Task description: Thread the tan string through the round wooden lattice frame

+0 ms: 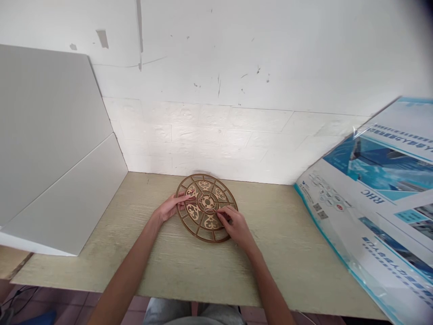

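At twelve o'clock on the pale wooden bench [287, 253], your left hand [168, 206] and right hand [236, 227] rest apart on the laser-cut wooden disc [207, 203], its fretwork panels [204, 184] all seated, though you cannot tell whether either hand grips it.

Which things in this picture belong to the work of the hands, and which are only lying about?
In use: round fretwork wooden disc; left hand; right hand.

Just lying about: grey-white panels; blue-and-white printed poster.
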